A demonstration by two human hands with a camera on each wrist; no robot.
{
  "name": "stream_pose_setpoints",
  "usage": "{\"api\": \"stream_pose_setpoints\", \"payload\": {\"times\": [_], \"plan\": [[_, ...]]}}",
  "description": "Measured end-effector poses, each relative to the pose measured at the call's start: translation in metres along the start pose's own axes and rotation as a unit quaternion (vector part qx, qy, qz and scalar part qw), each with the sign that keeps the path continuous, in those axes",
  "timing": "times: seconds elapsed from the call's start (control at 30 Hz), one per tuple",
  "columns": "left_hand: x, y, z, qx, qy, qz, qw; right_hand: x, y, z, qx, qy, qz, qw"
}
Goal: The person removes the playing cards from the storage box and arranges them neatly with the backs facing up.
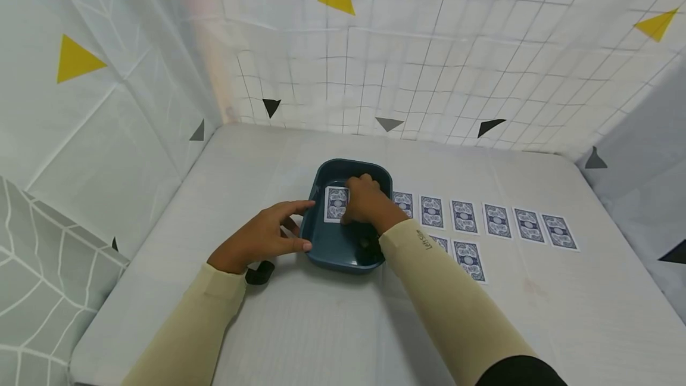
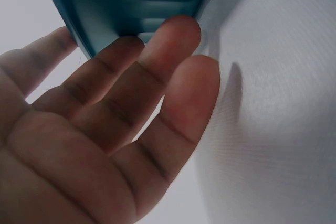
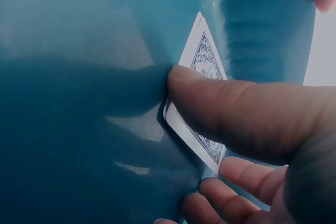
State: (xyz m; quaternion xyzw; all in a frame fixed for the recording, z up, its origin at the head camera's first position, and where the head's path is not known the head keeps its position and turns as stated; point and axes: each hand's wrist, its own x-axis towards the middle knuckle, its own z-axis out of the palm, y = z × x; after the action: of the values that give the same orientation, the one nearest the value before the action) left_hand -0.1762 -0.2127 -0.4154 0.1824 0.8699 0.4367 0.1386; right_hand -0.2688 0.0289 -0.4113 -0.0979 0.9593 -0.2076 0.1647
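A blue plastic tray (image 1: 329, 246) stands on the white-covered table, with face-down playing cards (image 1: 336, 204) inside it. My right hand (image 1: 368, 204) reaches into the tray and grips the cards. In the right wrist view its thumb (image 3: 210, 98) lies across the patterned backs, while the other fingers (image 3: 252, 177) are at the far edge. From the left, my left hand (image 1: 262, 234) touches the tray's outer side, its thumb and index finger spread apart. In the left wrist view its loosely bent fingers (image 2: 173, 40) rest by the tray wall (image 2: 131, 3).
To the right of the tray, several face-down cards (image 1: 463, 217) lie in a row, with a shorter row (image 1: 470, 260) in front, partly hidden by my right sleeve (image 1: 434, 285). White sheeting (image 1: 300, 76) with yellow, black and grey shapes hangs around the table.
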Motion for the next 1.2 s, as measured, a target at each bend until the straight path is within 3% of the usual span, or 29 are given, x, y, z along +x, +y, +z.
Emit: {"api": "stream_pose_setpoints", "payload": {"times": [0.73,0.97,1.2], "plan": [[-0.0008,0.0018,-0.0007,-0.004,0.000,-0.001,1.0000,-0.0028,-0.0058,0.0011,0.046,0.013,0.003,0.9988],[-0.0007,0.0019,-0.0007,-0.009,-0.004,-0.005,0.9999,-0.0025,-0.0026,0.0018,0.116,0.018,0.002,0.9930],[0.0003,0.0008,-0.0019,-0.004,-0.005,-0.001,1.0000,-0.0055,-0.0010,-0.0018,0.212,0.019,-0.025,0.9767]]}}
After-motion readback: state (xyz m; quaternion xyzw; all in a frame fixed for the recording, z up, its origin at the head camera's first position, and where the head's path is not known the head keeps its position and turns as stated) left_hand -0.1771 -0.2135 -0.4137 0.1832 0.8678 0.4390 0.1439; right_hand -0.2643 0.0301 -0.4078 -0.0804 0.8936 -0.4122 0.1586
